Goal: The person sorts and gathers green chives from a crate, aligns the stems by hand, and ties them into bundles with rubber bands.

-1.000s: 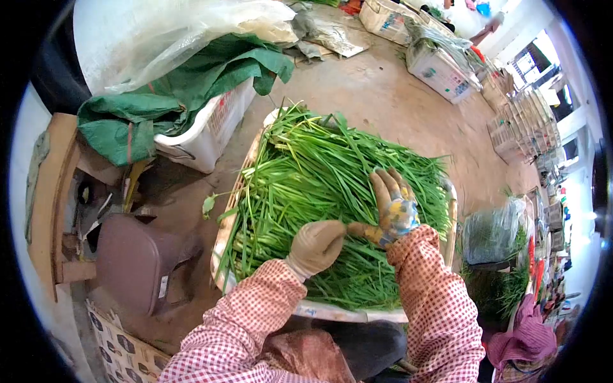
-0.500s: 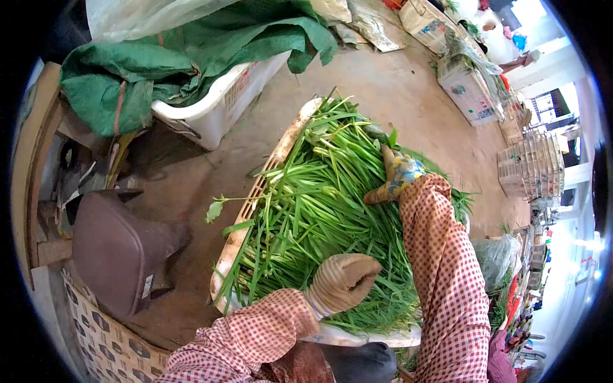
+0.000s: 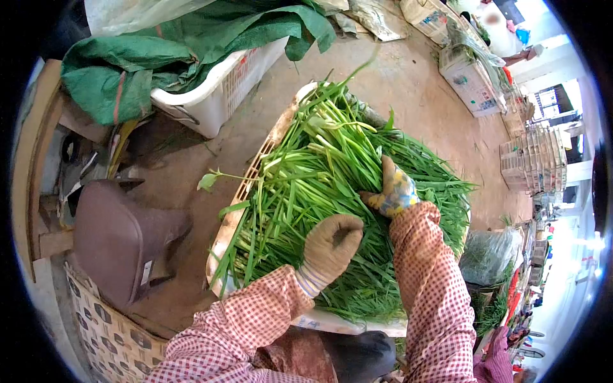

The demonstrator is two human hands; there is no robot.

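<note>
A long white crate [image 3: 239, 220] stands in front of me, heaped with long green leafy stalks [image 3: 319, 172]. Over the near part of the heap is my left hand [image 3: 332, 249], in a beige glove, its fingers curled together; what they hold, if anything, is hidden. My right hand [image 3: 393, 191], in a blue and yellow patterned glove with brown fingers, reaches into the stalks right of the middle. Its thumb and one finger are spread apart, while the other fingers are hidden among the leaves.
At the upper left a white basket [image 3: 217, 96] is covered with green cloth [image 3: 140, 67]. A brown stool [image 3: 112, 239] stands left. Crates [image 3: 469, 80] and stacked baskets [image 3: 533, 163] line the right. A plastic-wrapped bundle [image 3: 491, 255] lies lower right. Other people are partly visible at the right.
The view has shifted, leaving the crate tilted differently. My right hand reached farther over the heap, then came back nearer. My left hand dipped nearer, then rose again, and stalks at the far end shifted.
</note>
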